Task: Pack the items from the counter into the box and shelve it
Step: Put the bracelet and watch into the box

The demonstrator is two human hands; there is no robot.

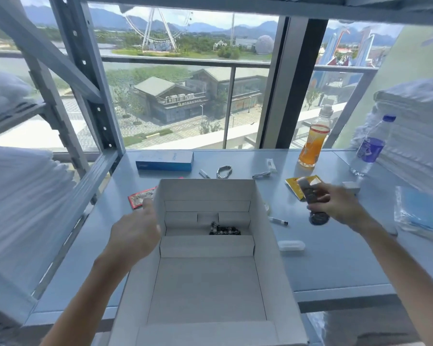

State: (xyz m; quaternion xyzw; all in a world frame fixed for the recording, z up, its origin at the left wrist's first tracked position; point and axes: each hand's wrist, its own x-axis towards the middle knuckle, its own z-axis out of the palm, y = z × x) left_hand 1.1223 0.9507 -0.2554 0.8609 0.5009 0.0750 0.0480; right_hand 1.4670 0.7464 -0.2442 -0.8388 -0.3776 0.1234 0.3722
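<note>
Left hand (135, 233) is laid against the outer left wall of the white cardboard box (268, 221), gripping its edge. Right hand (335, 201) is clenched around a dark blurred cylinder (315, 206), raised to the right of the box. A dark beaded bracelet (223, 229) lies inside the box at its far end. Beyond the box on the counter (335, 265), a metal chain bracelet (224, 171) and a blue carton (165, 160) are seen; further right stands an orange drink bottle (313, 143).
</note>
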